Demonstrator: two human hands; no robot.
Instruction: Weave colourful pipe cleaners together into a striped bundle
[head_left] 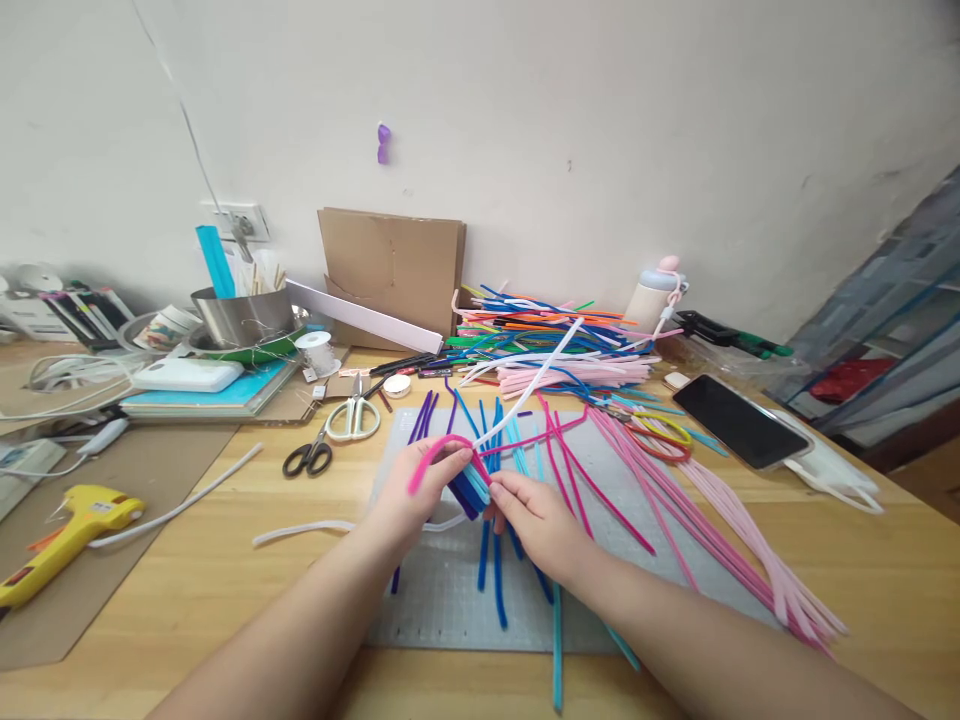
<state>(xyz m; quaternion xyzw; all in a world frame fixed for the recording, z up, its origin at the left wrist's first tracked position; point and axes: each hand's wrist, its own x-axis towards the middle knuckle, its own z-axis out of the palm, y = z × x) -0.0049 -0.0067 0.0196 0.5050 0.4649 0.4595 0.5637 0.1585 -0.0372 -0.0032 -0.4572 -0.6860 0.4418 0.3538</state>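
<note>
Both my hands meet over the grey cutting mat (427,620), closed around a woven piece of pipe cleaners (466,492) in purple, blue, light blue and pink. My left hand (420,485) grips its left side, thumb on top, with a bright pink pipe cleaner end (417,474) curling over the fingers. At the right edge, my right hand (532,515) pinches the piece between thumb and fingers. A white pipe cleaner (532,385) sticks up from it toward the back. Loose blue pipe cleaners (499,590) lie beneath, and dark pink pipe cleaners (607,495) lie to the right.
Light pink pipe cleaners (739,510) spread across the right side. Behind the mat lies a multicoloured pile (555,340). White-handled scissors (354,415) and black-handled scissors (309,458) rest at left, near a yellow glue gun (82,530). A phone (739,420) lies at right.
</note>
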